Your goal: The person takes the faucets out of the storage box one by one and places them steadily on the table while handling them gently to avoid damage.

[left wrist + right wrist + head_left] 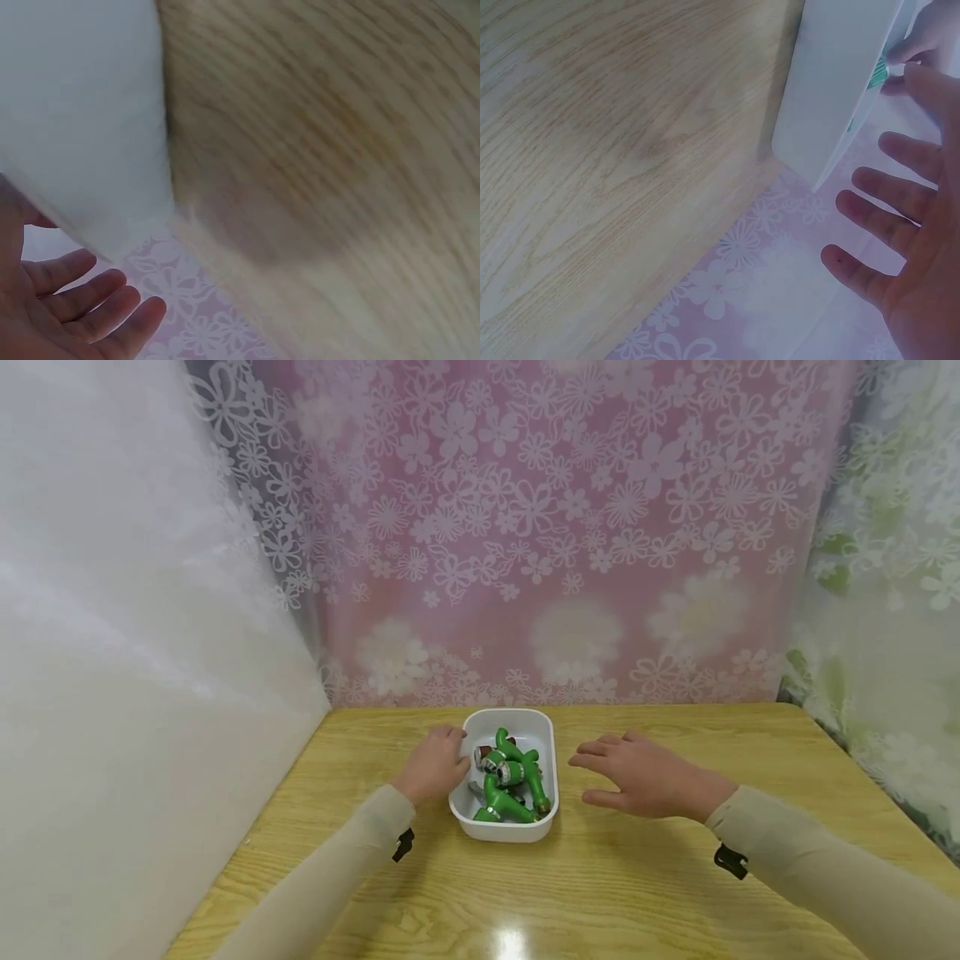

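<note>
Both hands flank a small white rectangular plastic tub [511, 827] of green plastic pipe fittings with metal threads [512, 774], standing mid-counter near the back edge of the pale wood-grain counter [615, 893]. Left hand [435, 766] rests against the tub's left rim, fingers loosely curled — whether it grips is unclear. Right hand [645, 774] hovers just beside the right wall, fingers spread and straight, holding nothing. Risk, as a judgement: the light tub may slide or tip under a one-sided push, spilling fittings. Beige sleeves [817, 868] angle inward — forearms low over the counter.
</note>
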Available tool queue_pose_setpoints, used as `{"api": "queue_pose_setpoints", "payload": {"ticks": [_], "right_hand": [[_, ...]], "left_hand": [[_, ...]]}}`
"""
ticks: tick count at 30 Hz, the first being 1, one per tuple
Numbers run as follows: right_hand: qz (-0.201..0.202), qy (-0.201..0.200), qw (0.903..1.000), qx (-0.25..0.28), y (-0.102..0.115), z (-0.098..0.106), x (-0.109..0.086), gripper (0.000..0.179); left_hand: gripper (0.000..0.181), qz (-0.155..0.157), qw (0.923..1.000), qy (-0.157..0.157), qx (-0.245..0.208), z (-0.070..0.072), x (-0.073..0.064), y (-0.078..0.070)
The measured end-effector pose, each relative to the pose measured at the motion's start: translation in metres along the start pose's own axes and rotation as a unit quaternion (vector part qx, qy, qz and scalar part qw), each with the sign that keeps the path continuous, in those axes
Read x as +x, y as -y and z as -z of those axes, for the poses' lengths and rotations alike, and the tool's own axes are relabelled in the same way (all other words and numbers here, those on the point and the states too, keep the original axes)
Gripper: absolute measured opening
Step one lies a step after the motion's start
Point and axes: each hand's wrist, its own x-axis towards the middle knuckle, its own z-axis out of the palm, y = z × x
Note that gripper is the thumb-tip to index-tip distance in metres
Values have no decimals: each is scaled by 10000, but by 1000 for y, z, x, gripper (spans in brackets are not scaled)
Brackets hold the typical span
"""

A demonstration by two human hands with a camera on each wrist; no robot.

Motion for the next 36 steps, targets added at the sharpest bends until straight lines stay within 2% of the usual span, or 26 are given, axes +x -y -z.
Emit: {"api": "queue_pose_setpoints", "payload": {"ticks": [8,17,26,36], "right_hand": [[89,-58,9999,-86,2,-4,4,57],[310,-166,9990,-276,5,-3,13,57],[485,-2,9986,-218,14,5,38,49],[638,419,9971,7,24,11,71,45]], "left_hand": [[47,-45,9998,-195,14,-11,3,4],[50,-46,9997,-70,221,-12,4,1],[48,27,9997,29,221,-12,3,-4],[46,11,9992,-76,395,-18,-2,-5]]}}
